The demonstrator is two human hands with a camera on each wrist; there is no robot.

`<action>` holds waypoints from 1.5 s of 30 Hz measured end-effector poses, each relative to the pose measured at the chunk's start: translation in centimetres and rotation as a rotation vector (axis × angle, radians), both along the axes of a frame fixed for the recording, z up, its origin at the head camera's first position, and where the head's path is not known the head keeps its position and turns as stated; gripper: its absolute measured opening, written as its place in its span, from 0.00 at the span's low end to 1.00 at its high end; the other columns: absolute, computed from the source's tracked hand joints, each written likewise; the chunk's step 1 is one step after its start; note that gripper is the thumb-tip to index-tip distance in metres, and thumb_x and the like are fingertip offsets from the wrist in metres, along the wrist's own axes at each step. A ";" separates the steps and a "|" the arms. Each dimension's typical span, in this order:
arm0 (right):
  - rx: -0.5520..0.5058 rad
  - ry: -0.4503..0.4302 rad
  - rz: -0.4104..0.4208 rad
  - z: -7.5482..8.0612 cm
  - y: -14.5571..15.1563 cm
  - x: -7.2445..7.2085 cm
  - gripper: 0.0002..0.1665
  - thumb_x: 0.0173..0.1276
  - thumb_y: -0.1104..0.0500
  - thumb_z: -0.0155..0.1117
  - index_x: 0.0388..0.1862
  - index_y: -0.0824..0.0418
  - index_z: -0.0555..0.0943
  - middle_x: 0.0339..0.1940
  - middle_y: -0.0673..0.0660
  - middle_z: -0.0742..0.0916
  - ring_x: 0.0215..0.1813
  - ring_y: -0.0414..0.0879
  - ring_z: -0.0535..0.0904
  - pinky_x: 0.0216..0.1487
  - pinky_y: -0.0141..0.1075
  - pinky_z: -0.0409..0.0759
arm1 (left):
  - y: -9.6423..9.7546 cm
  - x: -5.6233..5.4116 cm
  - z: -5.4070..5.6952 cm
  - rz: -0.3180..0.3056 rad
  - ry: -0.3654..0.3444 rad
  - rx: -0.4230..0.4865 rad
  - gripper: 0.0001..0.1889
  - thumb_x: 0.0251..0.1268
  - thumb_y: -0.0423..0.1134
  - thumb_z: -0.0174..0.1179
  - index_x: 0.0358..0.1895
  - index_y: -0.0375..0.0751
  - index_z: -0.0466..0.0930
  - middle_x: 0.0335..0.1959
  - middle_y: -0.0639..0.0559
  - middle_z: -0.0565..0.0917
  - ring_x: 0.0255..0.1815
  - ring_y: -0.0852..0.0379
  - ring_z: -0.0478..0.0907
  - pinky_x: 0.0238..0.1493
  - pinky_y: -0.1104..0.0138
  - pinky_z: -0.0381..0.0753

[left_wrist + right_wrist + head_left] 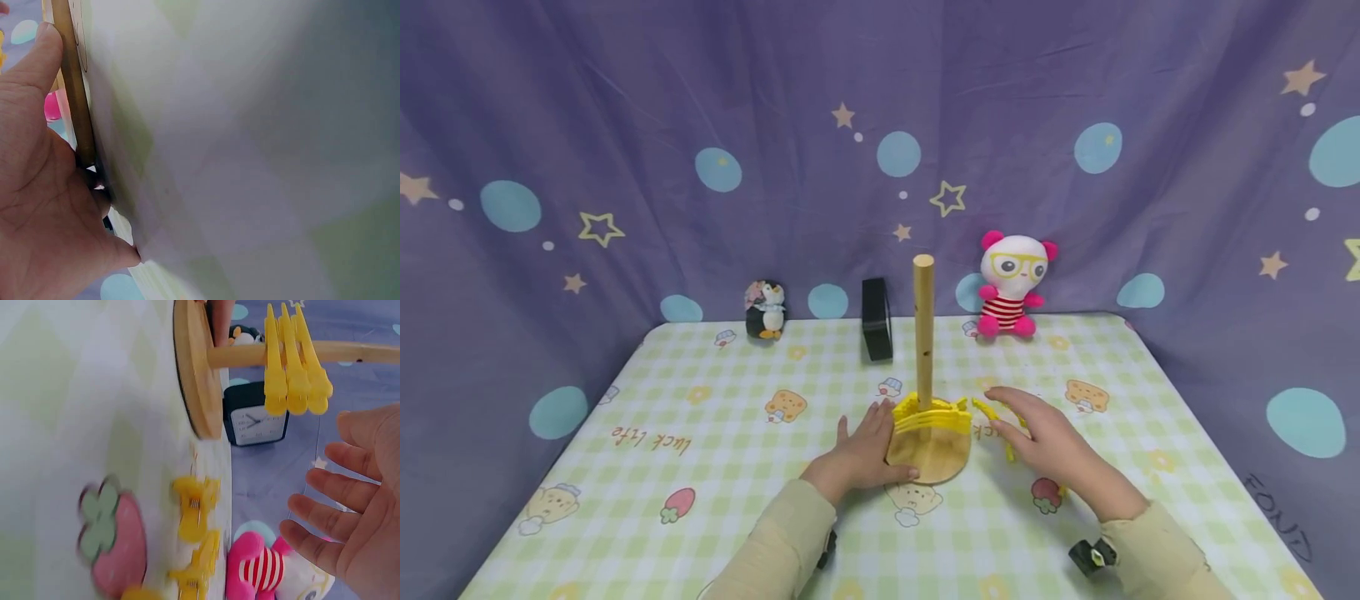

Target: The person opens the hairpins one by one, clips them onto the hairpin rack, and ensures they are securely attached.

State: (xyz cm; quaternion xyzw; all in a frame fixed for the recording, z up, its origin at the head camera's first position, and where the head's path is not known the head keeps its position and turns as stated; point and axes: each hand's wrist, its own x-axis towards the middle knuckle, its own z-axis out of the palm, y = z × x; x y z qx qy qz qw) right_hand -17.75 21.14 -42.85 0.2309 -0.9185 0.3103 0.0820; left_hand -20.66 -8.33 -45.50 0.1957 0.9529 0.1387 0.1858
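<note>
- Steadying in the head view: the left hand (867, 452) grips the wooden base (936, 462) under the upright post (924, 333); the right hand (1047, 435), nearer the loose yellow clips (983, 408), has parted fingers.
- Left wrist: its thumb rests on the base's rim; the other fingertips' contact I cannot tell.
- Right wrist: right fingers hold nothing, apart from three yellow clips (291, 378) set crosswise at the post; the loose ones lie below that hand.

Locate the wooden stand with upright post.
Head view: the wooden stand is just right of centre, between the left hand, touching it, and the right hand.
</note>
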 end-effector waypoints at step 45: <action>0.317 -0.422 -0.332 -2.2 6.6 3.5 0.41 0.47 0.25 0.69 0.34 0.60 0.72 0.23 0.52 0.73 0.26 0.45 0.67 0.27 0.38 0.64 | -0.1 -0.2 -0.3 -0.005 0.006 -0.004 0.57 0.58 0.72 0.55 0.78 0.37 0.42 0.80 0.47 0.39 0.80 0.49 0.34 0.71 0.39 0.31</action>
